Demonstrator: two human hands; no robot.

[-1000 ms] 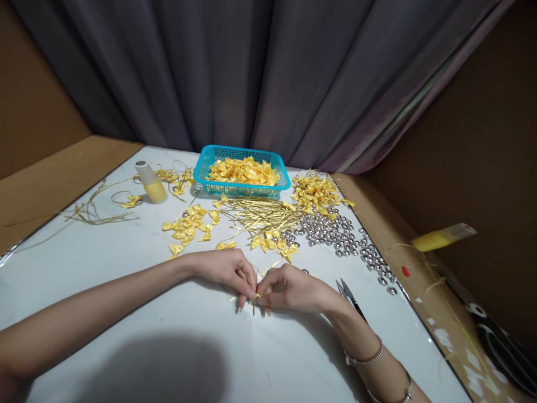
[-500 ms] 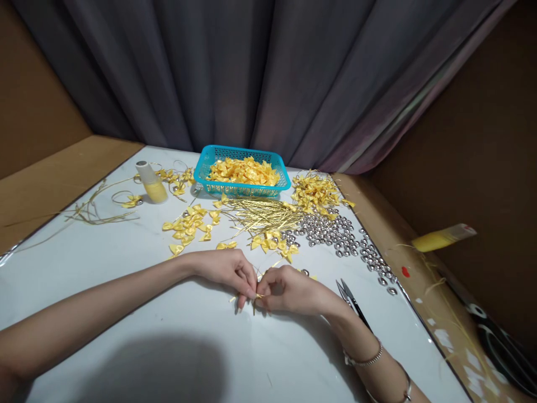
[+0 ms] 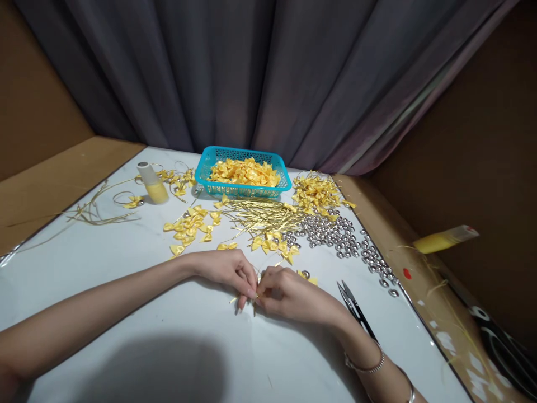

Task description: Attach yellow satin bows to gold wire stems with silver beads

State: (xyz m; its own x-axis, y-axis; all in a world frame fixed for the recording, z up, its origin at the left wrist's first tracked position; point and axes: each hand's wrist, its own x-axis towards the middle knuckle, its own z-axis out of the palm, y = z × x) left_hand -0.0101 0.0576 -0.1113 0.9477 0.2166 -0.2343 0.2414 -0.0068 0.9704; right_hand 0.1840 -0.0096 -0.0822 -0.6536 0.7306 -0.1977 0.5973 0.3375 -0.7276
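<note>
My left hand (image 3: 231,275) and my right hand (image 3: 286,291) meet fingertip to fingertip low over the white tabletop (image 3: 176,341). Both are closed in a pinch on a thin gold cord (image 3: 254,309), whose short ends stick out below and left of the fingers. Most of the cord is hidden by my fingers. Just beyond my right knuckles lies a yellow bow with a silver ring (image 3: 307,275). Several yellow satin bows (image 3: 272,243) rest past my hands. Black-handled thread snips (image 3: 356,309) lie beside my right wrist.
A blue basket (image 3: 243,192) of yellow bows stands at the back. In front are gold cords (image 3: 264,214), with silver rings (image 3: 331,232) and a bow heap (image 3: 316,190) rightward. Yellow thread spools stand left (image 3: 154,186) and lie right (image 3: 444,239). Large scissors (image 3: 499,341) are far right.
My right fingers have drawn in slightly against the left fingertips, covering more of the gold cord. My left hand has barely moved. The whole view has shifted a little.
</note>
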